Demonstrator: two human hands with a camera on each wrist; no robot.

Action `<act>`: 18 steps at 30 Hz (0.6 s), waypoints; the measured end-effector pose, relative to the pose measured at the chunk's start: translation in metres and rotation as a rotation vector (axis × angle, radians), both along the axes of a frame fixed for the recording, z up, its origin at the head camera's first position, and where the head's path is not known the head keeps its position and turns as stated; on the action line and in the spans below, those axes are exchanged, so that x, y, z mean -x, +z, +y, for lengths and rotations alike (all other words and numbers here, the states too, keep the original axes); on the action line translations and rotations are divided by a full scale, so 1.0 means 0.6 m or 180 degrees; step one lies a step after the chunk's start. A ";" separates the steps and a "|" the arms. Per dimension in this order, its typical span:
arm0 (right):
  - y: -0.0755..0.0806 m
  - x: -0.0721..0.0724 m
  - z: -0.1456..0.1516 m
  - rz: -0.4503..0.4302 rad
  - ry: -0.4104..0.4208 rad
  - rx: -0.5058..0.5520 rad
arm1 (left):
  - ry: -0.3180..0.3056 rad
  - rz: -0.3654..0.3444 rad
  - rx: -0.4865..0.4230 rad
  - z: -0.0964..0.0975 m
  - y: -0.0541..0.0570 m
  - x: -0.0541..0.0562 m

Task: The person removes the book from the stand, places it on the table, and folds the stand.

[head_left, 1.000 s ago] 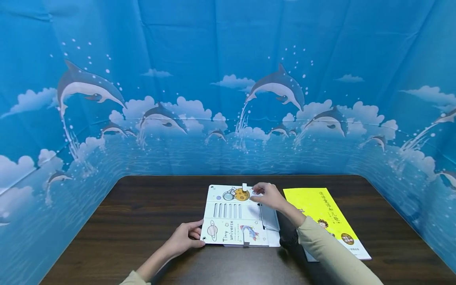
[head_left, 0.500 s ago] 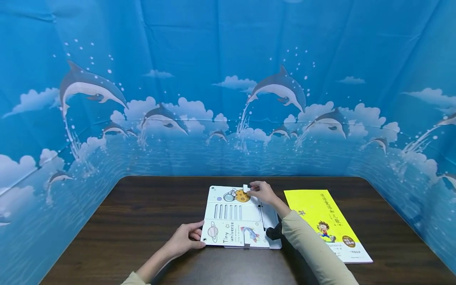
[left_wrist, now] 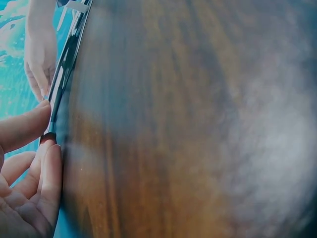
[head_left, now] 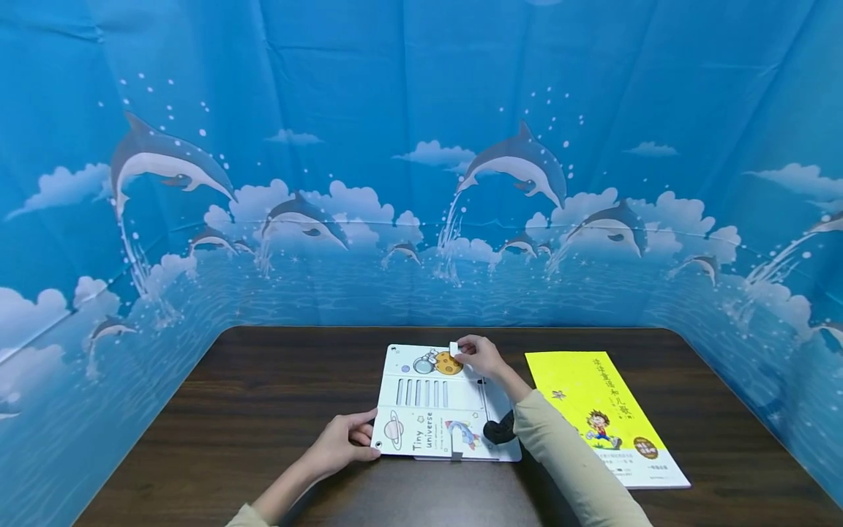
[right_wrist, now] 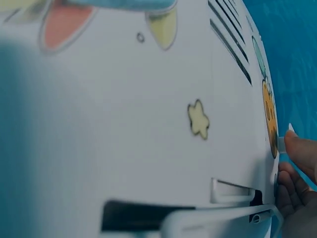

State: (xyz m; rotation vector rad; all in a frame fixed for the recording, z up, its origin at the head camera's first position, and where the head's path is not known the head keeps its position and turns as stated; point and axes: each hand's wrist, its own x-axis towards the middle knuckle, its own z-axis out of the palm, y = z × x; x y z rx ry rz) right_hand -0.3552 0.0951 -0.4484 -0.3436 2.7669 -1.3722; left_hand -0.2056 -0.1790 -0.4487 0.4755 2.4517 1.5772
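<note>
A white folding book stand [head_left: 431, 395] printed with planets, a rocket and "Tiny universe" lies flat on the table. My left hand [head_left: 342, 438] pinches its near left corner, thumb above and fingers beneath, as the left wrist view also shows. At the far edge, my right hand [head_left: 482, 357] pinches a small white page clip [head_left: 454, 349] between thumb and fingers. In the right wrist view, that hand [right_wrist: 297, 173] reaches the clip from beyond the board's edge. Another white clip [head_left: 456, 446] sits at the near edge. The right forearm hides part of the stand's right side.
To the right, a yellow book [head_left: 593, 395] with a cartoon child lies on the dark wooden table [head_left: 276, 388]. A blue curtain [head_left: 369, 146] with dolphins stands behind and around the table. A black wrist camera [head_left: 499, 428] hangs under the right wrist.
My right hand has moved left and slightly down along the far edge, from beside the page clip onto it. The left hand keeps its hold on the corner.
</note>
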 end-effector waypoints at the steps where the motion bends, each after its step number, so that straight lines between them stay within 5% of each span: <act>1: -0.001 0.000 -0.001 -0.0045 -0.0021 0.0027 | -0.0008 -0.0011 -0.0005 0.000 0.000 -0.001; 9: -0.007 -0.001 0.000 -0.0253 -0.0116 0.0210 | -0.0026 -0.0039 0.0004 -0.001 0.001 -0.004; 18: 0.019 -0.009 0.019 -0.0157 -0.0054 0.0035 | -0.0168 -0.0166 -0.0060 -0.006 0.014 0.001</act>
